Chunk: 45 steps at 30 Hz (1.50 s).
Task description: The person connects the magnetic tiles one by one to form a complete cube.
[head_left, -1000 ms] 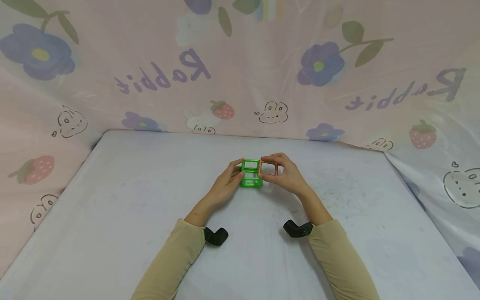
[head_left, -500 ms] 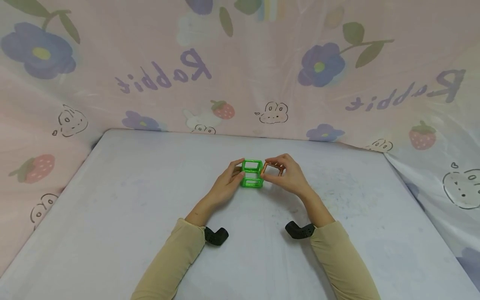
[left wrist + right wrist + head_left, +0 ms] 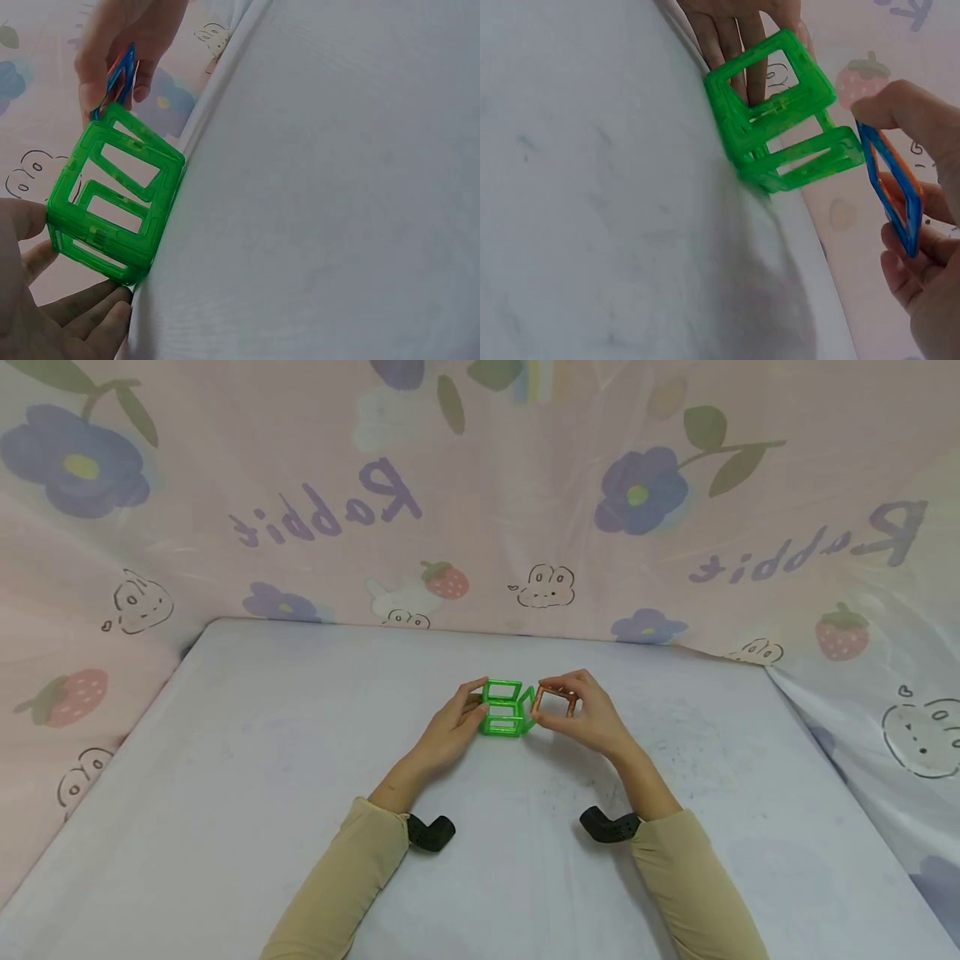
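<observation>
A box of green magnetic tiles [image 3: 504, 720] stands on the table, with see-through square frames for sides. My left hand [image 3: 446, 727] holds its left side, thumb and fingers spread along the edges. On the right, one green side tile [image 3: 527, 695] has swung outward from the box. Between thumb and fingers, my right hand [image 3: 588, 714] pinches an orange square magnetic tile [image 3: 537, 700] by its edges. The right wrist view shows a blue tile [image 3: 917, 210] lying flat against the orange one. A corner of this pair touches or nearly touches the swung-out green tile.
The table [image 3: 300, 760] carries a pale cloth. Behind and beside it hangs a curtain [image 3: 480, 510] printed with rabbits, flowers and strawberries. A black angled mount sits at the left wrist [image 3: 432, 833], and another at the right wrist [image 3: 609, 825].
My right hand has drawn the orange tile rightward, away from the box. The green side tile nearest it has swung open to the right. My left hand has stayed in place.
</observation>
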Each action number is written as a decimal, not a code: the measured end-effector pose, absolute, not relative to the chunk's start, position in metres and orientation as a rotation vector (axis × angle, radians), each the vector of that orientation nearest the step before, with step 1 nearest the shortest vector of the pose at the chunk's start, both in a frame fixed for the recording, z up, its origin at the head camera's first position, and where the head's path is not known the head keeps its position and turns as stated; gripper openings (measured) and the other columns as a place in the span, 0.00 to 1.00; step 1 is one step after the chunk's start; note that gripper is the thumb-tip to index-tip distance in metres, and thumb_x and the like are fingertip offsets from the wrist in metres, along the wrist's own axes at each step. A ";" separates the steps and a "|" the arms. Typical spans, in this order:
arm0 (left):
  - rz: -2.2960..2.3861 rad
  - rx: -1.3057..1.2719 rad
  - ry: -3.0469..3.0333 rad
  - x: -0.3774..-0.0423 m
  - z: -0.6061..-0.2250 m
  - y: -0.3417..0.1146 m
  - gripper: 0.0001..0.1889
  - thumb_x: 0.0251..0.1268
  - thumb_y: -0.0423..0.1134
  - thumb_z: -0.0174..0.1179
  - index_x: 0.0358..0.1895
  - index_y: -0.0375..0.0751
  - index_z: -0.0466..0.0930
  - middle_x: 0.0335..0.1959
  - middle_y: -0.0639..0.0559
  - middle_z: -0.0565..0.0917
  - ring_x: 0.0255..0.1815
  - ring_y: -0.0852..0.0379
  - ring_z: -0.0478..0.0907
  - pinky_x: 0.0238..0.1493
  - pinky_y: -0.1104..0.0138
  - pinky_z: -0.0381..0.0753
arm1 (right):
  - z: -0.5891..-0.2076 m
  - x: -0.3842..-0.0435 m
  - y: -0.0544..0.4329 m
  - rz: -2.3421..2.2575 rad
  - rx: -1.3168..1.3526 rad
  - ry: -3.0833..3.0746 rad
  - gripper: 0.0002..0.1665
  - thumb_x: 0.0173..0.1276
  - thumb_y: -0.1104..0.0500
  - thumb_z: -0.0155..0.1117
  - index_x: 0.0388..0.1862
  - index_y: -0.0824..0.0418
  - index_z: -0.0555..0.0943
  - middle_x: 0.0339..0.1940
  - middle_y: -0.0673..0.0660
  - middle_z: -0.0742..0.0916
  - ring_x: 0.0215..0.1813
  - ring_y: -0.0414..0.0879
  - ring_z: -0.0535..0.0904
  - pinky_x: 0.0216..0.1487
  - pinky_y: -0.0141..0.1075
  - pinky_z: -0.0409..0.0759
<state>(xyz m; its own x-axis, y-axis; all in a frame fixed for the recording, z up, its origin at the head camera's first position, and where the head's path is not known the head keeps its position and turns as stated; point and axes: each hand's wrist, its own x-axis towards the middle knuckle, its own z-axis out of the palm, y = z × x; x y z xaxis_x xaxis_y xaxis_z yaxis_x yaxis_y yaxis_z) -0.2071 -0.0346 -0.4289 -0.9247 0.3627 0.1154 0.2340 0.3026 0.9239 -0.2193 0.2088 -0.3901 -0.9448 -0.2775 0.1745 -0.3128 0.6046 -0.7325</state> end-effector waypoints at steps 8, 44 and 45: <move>1.694 0.528 2.432 -0.206 -0.427 -0.034 0.26 0.77 0.42 0.44 0.75 0.46 0.54 0.67 0.37 0.69 0.68 0.46 0.68 0.68 0.57 0.68 | -0.390 -0.224 0.194 1.261 0.551 -2.761 0.31 0.54 0.52 0.76 0.56 0.61 0.80 0.50 0.59 0.76 0.52 0.57 0.75 0.43 0.38 0.71; 1.678 0.537 2.459 -0.206 -0.427 -0.034 0.26 0.77 0.44 0.44 0.74 0.48 0.55 0.68 0.37 0.68 0.68 0.44 0.68 0.68 0.54 0.67 | -0.383 -0.227 0.194 1.202 0.689 -2.824 0.26 0.55 0.57 0.74 0.52 0.63 0.78 0.39 0.60 0.80 0.34 0.45 0.73 0.33 0.34 0.72; 1.676 0.538 2.459 -0.206 -0.427 -0.034 0.26 0.77 0.44 0.44 0.74 0.48 0.55 0.68 0.37 0.68 0.68 0.44 0.68 0.68 0.54 0.67 | -0.383 -0.228 0.194 1.186 0.713 -2.829 0.25 0.55 0.57 0.73 0.51 0.63 0.78 0.37 0.60 0.81 0.32 0.45 0.73 0.32 0.33 0.72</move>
<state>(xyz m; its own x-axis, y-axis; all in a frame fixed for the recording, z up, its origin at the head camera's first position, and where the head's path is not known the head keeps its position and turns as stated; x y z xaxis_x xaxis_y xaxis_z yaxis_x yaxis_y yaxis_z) -0.2062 -0.0343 -0.4270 -0.9301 0.3531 0.1010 0.2230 0.3245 0.9192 -0.2277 0.1942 -0.3834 -0.8975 -0.4094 0.1640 -0.4040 0.6140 -0.6781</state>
